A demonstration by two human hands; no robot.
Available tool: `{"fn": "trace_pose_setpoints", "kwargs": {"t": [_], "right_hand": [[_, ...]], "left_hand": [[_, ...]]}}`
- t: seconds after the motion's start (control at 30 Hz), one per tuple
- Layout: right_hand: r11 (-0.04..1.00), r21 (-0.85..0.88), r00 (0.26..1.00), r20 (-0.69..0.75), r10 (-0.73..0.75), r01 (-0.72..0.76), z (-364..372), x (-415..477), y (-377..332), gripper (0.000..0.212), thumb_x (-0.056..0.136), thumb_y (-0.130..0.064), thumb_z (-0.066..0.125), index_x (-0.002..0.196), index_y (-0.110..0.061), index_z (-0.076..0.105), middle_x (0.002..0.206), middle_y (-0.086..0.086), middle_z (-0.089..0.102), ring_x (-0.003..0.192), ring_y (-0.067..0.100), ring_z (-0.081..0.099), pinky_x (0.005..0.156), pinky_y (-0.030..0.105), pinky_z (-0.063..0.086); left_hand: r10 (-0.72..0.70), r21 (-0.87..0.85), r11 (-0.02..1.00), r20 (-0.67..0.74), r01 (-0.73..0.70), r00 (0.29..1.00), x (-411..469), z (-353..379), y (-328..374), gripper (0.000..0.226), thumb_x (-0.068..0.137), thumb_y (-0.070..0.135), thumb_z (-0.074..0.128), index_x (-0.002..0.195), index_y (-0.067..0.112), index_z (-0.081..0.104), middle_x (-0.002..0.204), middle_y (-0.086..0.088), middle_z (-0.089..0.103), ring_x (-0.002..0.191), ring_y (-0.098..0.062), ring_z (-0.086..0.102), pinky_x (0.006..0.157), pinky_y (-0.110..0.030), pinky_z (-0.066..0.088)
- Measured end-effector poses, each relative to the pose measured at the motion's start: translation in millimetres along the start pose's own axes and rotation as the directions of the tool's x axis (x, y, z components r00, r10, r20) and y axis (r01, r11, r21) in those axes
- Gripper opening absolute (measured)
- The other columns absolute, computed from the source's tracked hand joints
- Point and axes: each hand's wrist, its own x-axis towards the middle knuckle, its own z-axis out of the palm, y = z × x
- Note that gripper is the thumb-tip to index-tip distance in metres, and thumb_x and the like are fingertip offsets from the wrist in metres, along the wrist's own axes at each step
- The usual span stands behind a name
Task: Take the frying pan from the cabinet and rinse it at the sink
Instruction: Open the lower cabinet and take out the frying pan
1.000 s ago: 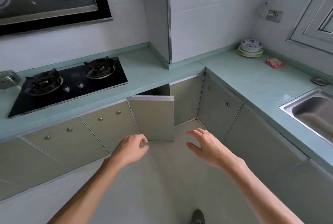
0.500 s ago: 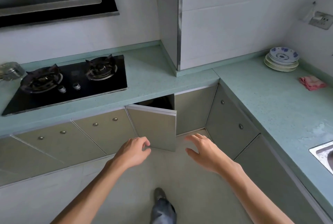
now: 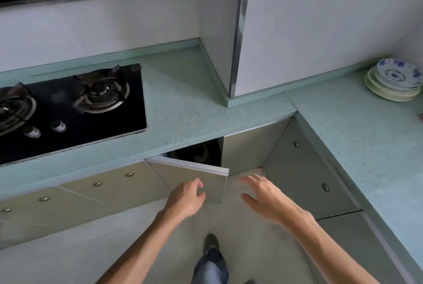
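Both arms reach down toward the corner of an L-shaped kitchen unit, where one cabinet door [image 3: 196, 180] stands partly swung out under the pale green desk [image 3: 190, 109]. The left hand [image 3: 186, 199] is in front of the door's face near its lower edge, its fingers [image 3: 198, 185] loosely curled and holding nothing; whether they touch the panel cannot be told from this angle. The right hand [image 3: 266, 199] hovers just beside the door's free edge, fingers spread wide and empty, clear of the panel. Behind the door the cabinet opening [image 3: 201, 152] is dark; a dim rounded shape inside may be the frying pan, though it is too shadowed to be sure. On the desk to the left sits a black gas hob [image 3: 68, 109] with two burners and two knobs. A stack of plates [image 3: 392, 81], topped by a blue-patterned one, stands at the far right of the desk against the wall. One shoe [image 3: 210, 243] and a jeans leg show on the floor below the hands.
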Motion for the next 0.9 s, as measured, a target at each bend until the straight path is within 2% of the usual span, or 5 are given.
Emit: {"fn": "trace_pose_setpoints", "kwargs": {"t": [0.3,0.4,0.53,0.77,0.9], "right_hand": [[0.97,0.107,0.958,0.212,0.194,-0.22,3.5,84.9,43.7,0.045,0.097,-0.022,0.052,0.141,-0.017,0.048,0.137,0.003,0.056,0.128,0.019,0.052,0.103,0.027,0.04],[0.939,0.178,0.936,0.25,0.247,-0.295,5.1,114.0,60.4,0.039,0.095,-0.017,0.049,0.133,-0.018,0.054,0.128,0.0,0.06,0.123,0.019,0.055,0.1,0.028,0.045],[0.937,0.213,0.924,0.325,0.2,-0.277,11.1,142.0,65.5,0.039,0.094,-0.008,0.045,0.131,-0.015,0.054,0.127,0.006,0.062,0.122,0.023,0.057,0.098,0.03,0.048],[0.967,0.202,0.865,0.5,0.037,-0.158,27.1,190.1,46.3,0.067,0.09,0.002,0.038,0.152,-0.024,0.033,0.147,0.008,0.049,0.112,0.024,0.057,0.087,0.028,0.046],[0.972,0.211,0.775,0.63,-0.055,-0.103,59.8,190.1,25.3,0.065,0.09,0.007,0.04,0.147,-0.024,0.043,0.144,0.007,0.052,0.122,0.026,0.055,0.087,0.025,0.043]], "left_hand": [[-0.411,-0.623,0.655,0.182,0.428,0.893,127.7,58.8,-9.6,0.07,0.083,0.064,0.047,0.11,0.002,0.064,0.111,-0.017,0.071,0.105,-0.031,0.068,0.09,-0.042,0.056],[-0.476,-0.846,0.347,0.213,0.404,0.853,140.9,58.0,17.4,0.036,0.095,0.041,0.056,0.09,0.006,0.065,0.097,-0.018,0.072,0.088,-0.029,0.07,0.08,-0.045,0.058],[-0.503,-0.939,-0.064,0.322,0.337,0.802,145.0,70.3,29.0,0.029,0.098,0.017,0.059,0.12,-0.003,0.059,0.1,-0.014,0.072,0.094,-0.025,0.07,0.083,-0.038,0.057],[-0.422,-0.919,-0.268,0.382,0.29,0.822,139.3,85.2,30.4,0.046,0.098,0.023,0.059,0.134,-0.003,0.047,0.12,-0.017,0.066,0.105,-0.024,0.067,0.098,-0.038,0.05],[-0.539,-0.932,-0.097,0.345,0.35,0.769,122.3,97.7,20.6,0.03,0.084,0.031,0.075,0.092,0.007,0.06,0.101,-0.016,0.073,0.094,-0.024,0.07,0.089,-0.034,0.055]]}}
